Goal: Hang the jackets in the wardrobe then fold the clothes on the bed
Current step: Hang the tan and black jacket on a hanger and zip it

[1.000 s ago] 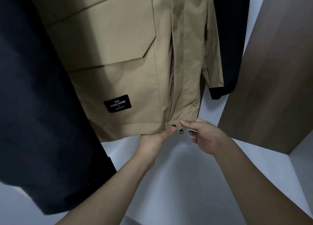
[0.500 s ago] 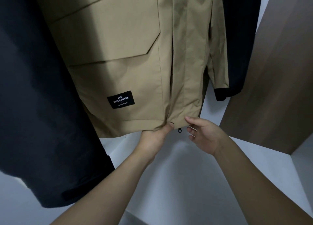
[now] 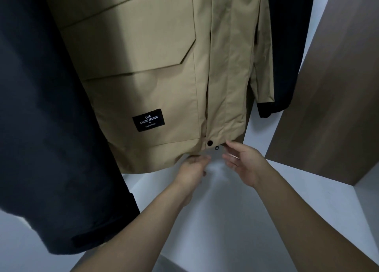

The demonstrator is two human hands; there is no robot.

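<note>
A tan jacket (image 3: pixel 155 70) with a black label hangs in the wardrobe, its front closed. A black snap button (image 3: pixel 209 142) shows at the bottom of the front, with a small zipper pull just below it. My left hand (image 3: pixel 192 169) reaches up from below and pinches the hem just left of the snap. My right hand (image 3: pixel 244 163) is beside it with its fingers relaxed; the fingertips are just under the hem to the right of the snap and hold nothing.
A dark navy jacket (image 3: pixel 51 111) hangs close on the left, lower than the tan one. A black garment (image 3: pixel 287 46) hangs behind on the right. A brown wardrobe panel (image 3: pixel 338 87) stands at the right, above the white wardrobe floor (image 3: pixel 225 220).
My left thumb has come off the snap, which now shows, and that hand has slid down and left along the hem. My right hand has let go of the hem.
</note>
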